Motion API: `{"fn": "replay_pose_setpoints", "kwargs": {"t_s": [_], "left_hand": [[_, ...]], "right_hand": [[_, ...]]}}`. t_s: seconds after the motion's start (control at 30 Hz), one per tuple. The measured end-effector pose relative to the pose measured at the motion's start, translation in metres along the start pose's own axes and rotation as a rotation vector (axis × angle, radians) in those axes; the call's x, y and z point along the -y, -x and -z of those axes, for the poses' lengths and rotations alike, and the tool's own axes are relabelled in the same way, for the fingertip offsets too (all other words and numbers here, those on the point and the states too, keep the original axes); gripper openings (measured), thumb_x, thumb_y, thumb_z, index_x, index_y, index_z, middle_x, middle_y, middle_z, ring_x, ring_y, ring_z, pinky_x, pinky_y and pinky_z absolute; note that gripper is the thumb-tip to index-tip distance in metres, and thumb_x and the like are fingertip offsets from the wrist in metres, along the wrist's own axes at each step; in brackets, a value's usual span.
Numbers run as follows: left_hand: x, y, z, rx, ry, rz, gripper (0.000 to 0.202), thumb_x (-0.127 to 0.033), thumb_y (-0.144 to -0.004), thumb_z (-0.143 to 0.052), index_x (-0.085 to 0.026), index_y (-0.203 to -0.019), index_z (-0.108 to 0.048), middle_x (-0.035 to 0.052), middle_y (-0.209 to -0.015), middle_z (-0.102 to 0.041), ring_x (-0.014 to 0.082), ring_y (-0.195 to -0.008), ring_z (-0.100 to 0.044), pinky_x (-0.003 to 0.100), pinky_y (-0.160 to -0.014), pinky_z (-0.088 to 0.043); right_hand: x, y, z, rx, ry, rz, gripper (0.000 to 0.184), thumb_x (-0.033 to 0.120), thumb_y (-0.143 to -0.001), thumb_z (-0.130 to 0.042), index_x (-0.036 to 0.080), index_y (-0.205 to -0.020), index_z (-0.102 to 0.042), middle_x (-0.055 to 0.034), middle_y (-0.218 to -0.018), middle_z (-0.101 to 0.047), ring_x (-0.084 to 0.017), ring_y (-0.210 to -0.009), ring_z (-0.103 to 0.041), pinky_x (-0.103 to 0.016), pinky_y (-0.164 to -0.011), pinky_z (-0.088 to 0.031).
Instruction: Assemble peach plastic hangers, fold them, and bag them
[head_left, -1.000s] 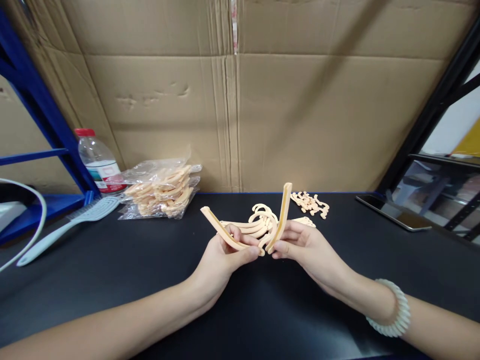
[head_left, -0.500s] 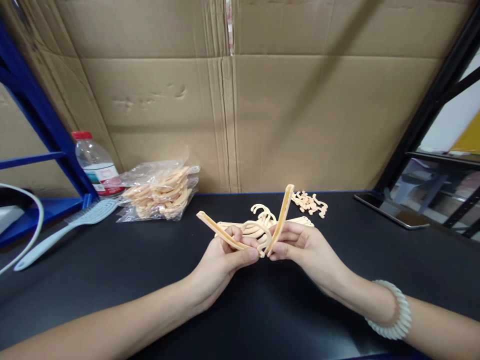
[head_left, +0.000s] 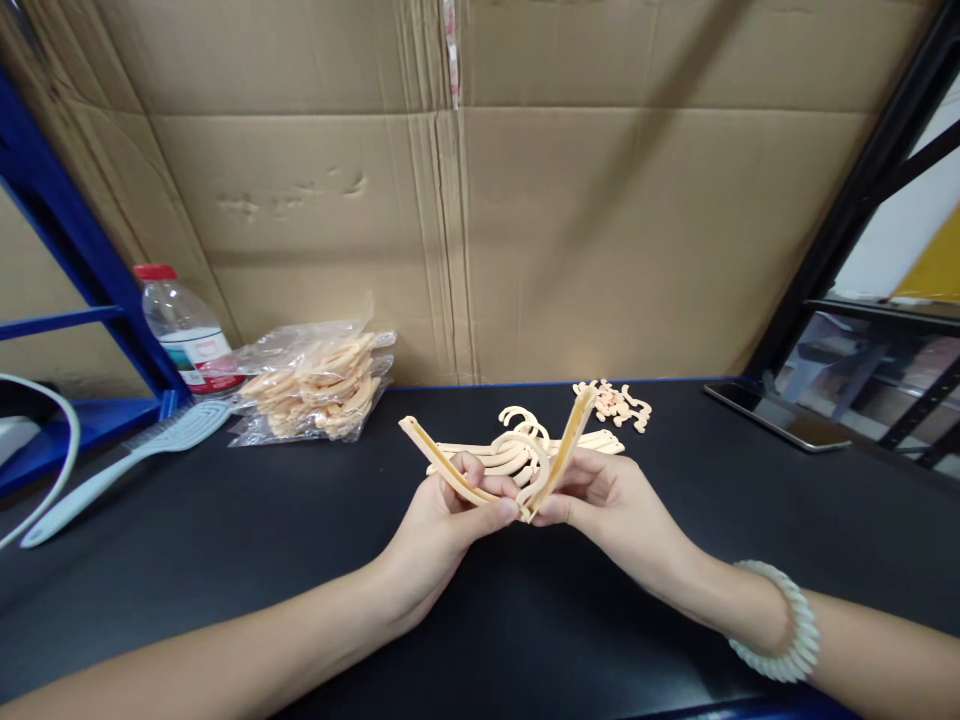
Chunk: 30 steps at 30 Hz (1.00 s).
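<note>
Over the black table (head_left: 225, 520) I hold two peach plastic hanger arms that meet in a V at their lower ends. My left hand (head_left: 450, 515) pinches the left arm (head_left: 435, 460), which slants up to the left. My right hand (head_left: 607, 500) pinches the right arm (head_left: 570, 435), which rises up to the right. A small peach hook (head_left: 517, 455) shows between them at the joint. Behind my hands lies a pile of finished peach hangers (head_left: 517, 440), and further back a heap of small peach hook pieces (head_left: 615, 402).
A clear bag of peach hanger parts (head_left: 315, 385) lies at the back left, beside a water bottle (head_left: 180, 330) and a pale blue hairbrush (head_left: 120, 460). A dark phone (head_left: 780, 420) rests at the right. A cardboard wall (head_left: 480, 200) closes the back.
The right hanger arm has tilted further to the right, widening the V. Both hands stay together at the joint, shifted slightly lower.
</note>
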<state>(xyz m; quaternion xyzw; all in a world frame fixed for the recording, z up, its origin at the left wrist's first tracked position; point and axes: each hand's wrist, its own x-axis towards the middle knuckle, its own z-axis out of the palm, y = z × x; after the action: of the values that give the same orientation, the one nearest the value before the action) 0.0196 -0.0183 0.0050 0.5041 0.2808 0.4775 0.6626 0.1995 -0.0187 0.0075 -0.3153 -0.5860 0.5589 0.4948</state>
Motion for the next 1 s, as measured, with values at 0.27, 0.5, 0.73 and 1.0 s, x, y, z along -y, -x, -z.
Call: {"fn": "replay_pose_setpoints", "kwargs": {"t_s": [0.27, 0.5, 0.73, 1.0], "left_hand": [[0.000, -0.001, -0.002, -0.100, -0.002, -0.049, 0.043, -0.009, -0.070, -0.075, -0.020, -0.073, -0.034, -0.0019, -0.075, -0.069, 0.0126, -0.076, -0.064, 0.026, -0.078, -0.046], [0.004, 0.000, -0.002, -0.145, -0.009, -0.035, 0.038, -0.015, -0.073, -0.075, -0.020, -0.073, -0.038, 0.0005, -0.080, -0.070, 0.0136, -0.081, -0.066, 0.026, -0.079, -0.051], [-0.021, -0.010, 0.020, -0.149, 0.044, 0.050, 0.027, -0.013, -0.072, -0.075, -0.017, -0.075, -0.049, 0.0057, -0.095, -0.071, 0.0147, -0.094, -0.066, 0.021, -0.080, -0.052], [-0.044, -0.031, 0.058, -0.028, -0.467, -0.020, 0.023, -0.026, -0.068, -0.079, -0.016, -0.077, -0.060, 0.0007, -0.083, -0.069, 0.0116, -0.072, -0.063, 0.020, -0.065, -0.048]], "right_hand": [[-0.002, 0.003, -0.005, -0.066, 0.071, 0.077, 0.020, 0.021, -0.069, -0.075, 0.017, -0.086, -0.067, -0.0045, -0.083, -0.070, -0.021, -0.084, -0.067, -0.034, -0.079, -0.054], [-0.004, 0.000, -0.008, -0.120, 0.112, 0.027, 0.021, 0.028, -0.067, -0.077, 0.016, -0.078, -0.064, -0.0062, -0.084, -0.069, -0.018, -0.073, -0.065, -0.031, -0.068, -0.057], [0.017, -0.020, 0.048, 0.000, 0.081, -0.055, 0.026, 0.028, -0.067, -0.079, 0.017, -0.076, -0.058, 0.0014, -0.073, -0.062, -0.008, -0.057, -0.058, -0.021, -0.053, -0.050], [0.054, -0.033, 0.109, 0.187, 0.825, 0.001, 0.025, 0.037, -0.064, -0.079, 0.016, -0.070, -0.066, -0.0010, -0.067, -0.064, -0.014, -0.061, -0.058, -0.025, -0.055, -0.043]]}}
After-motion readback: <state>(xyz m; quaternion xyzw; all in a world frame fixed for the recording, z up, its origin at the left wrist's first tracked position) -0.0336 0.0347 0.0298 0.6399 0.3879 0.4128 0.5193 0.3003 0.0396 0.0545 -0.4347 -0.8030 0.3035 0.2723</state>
